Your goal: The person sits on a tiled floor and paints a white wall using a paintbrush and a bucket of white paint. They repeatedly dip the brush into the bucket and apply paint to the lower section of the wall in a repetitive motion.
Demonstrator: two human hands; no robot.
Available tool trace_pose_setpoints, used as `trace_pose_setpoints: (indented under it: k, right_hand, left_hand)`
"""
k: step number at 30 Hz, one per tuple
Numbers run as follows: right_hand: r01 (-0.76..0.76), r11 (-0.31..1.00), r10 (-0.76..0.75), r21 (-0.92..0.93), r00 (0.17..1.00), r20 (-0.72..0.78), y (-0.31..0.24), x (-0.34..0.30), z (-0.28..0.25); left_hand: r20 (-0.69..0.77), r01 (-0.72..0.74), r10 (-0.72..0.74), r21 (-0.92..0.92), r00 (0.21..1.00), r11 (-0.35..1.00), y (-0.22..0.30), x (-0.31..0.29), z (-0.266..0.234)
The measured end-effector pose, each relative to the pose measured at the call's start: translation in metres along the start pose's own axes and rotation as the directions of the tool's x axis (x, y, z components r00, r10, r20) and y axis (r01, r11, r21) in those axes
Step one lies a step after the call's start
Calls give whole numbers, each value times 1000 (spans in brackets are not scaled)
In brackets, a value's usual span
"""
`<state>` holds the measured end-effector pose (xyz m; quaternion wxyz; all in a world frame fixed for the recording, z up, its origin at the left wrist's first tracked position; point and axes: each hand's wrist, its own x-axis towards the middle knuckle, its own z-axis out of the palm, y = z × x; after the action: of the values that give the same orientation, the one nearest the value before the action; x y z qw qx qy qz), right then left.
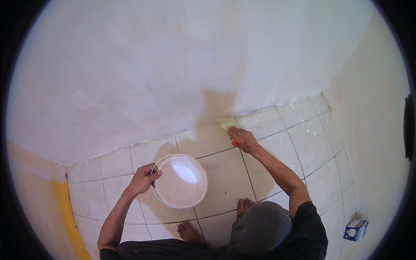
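My left hand is closed on the rim of a round white bucket, its thumb over the edge. Pale pinkish-white liquid lies in the bucket, with a bright reflection on it. A thin wire handle hangs by the rim on that side. In front and to the right, my right hand grips a wide flat paintbrush with pale yellowish bristles. A red part of its handle shows below my fingers. The bristles are at the foot of the whitish wall, where it meets the floor; exact contact is unclear.
Cream floor tiles with dark joints carry a few white spots. Both my bare feet are on them. At the right, a small blue and white box sits by the side wall. A yellow patch marks the left wall.
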<state>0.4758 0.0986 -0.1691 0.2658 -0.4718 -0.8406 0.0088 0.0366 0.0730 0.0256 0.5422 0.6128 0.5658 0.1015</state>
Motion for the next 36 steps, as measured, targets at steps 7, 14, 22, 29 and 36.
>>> trace_pose_setpoints:
  k: [7, 14, 22, 29, 36]
  right_hand:
    - [-50, 999, 49, -7, 992, -113, -15, 123, -135]
    - [205, 915, -394, -348, 644, -656, -95, 168, -281]
    - [-148, 760, 172, 633, 985, 23, -202, 101, -180]
    - [-299, 801, 175, 519, 946, 274, -229, 82, -69]
    - [-382, 874, 255, 299, 886, 386, -233, 92, -53]
  left_hand:
    - [-5, -20, 20, 38, 1000, 999, 2, -1, 0]
    - [-12, -25, 26, 64, 1000, 998, 2, -1, 0]
    - [-16, -71, 74, 142, 997, 987, 5, -2, -2]
    - [24, -68, 65, 125, 998, 990, 0, 3, -4]
    - [28, -87, 83, 254, 996, 963, 1, 1, -4]
